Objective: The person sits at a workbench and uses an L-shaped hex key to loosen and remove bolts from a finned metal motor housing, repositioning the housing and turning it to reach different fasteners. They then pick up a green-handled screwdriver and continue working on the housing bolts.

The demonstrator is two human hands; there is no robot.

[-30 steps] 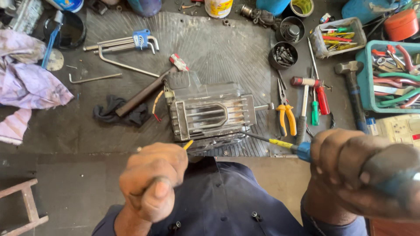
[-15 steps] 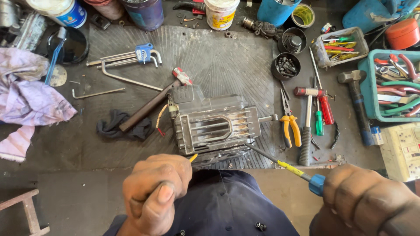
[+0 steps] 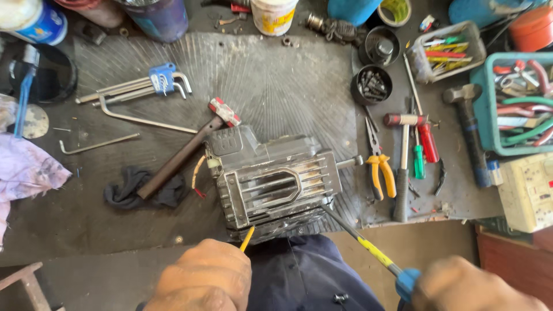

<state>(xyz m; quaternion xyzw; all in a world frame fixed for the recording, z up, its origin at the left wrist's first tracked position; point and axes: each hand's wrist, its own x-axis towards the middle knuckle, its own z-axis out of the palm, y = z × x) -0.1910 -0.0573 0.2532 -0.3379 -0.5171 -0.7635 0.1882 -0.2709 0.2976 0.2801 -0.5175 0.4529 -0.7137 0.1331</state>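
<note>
Head view: grimy, rusted, finned metal housing [image 3: 275, 183]; right hand [image 3: 469, 286] grips a screwdriver [image 3: 368, 249], left hand [image 3: 201, 276] pinches yellow wire [image 3: 247, 238]

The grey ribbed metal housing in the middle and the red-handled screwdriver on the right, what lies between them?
In the head view, between the grey ribbed metal housing and the red-handled screwdriver lie yellow-handled pliers and a black-handled tool.

The housing [image 3: 273, 181] is dull grey metal, scuffed and greasy, with rust-stained ribs. The screwdriver [image 3: 368, 247] in the right hand [image 3: 469, 288] has a dark steel shaft, a yellow sleeve and a blue plastic handle. The mat [image 3: 271, 86] looks like ribbed matt rubber. The pliers [image 3: 380, 167] have glossy orange plastic grips. The rag [image 3: 129, 193] is black cloth.
</note>
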